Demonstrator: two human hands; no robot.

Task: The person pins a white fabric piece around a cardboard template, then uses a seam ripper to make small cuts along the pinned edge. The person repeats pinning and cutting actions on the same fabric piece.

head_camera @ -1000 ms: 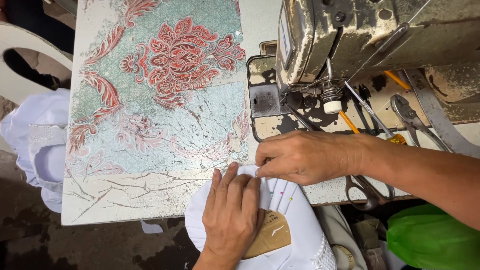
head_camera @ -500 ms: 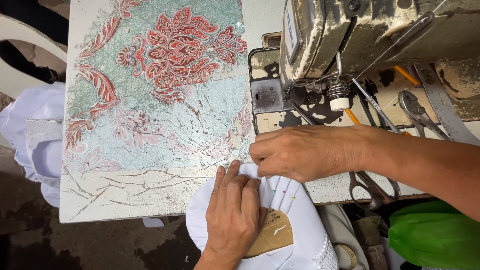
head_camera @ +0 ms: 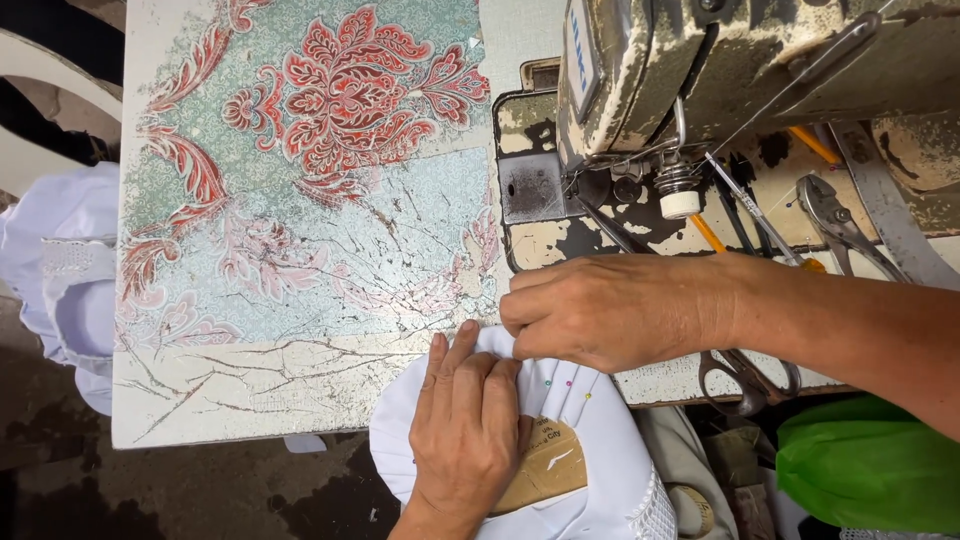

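A white garment [head_camera: 610,470] with pleats, pins and a brown card label [head_camera: 545,465] lies over the near edge of the sewing table [head_camera: 300,390]. My left hand [head_camera: 465,430] presses flat on the white fabric, fingers pointing away from me. My right hand [head_camera: 600,310] comes in from the right and pinches a fold of the same fabric at the table edge, just beyond my left fingertips. The two hands almost touch.
A worn sewing machine [head_camera: 740,90] stands at the upper right with its needle plate [head_camera: 535,190] left of it. Pliers [head_camera: 840,225], scissors [head_camera: 745,375] and pencils lie under the machine arm. A green bag [head_camera: 870,460] sits at lower right; white cloth [head_camera: 60,280] hangs at left.
The view has drifted slightly, so the table and machine sit a little further right and lower. Both hands stay on the white fabric in nearly the same pose.
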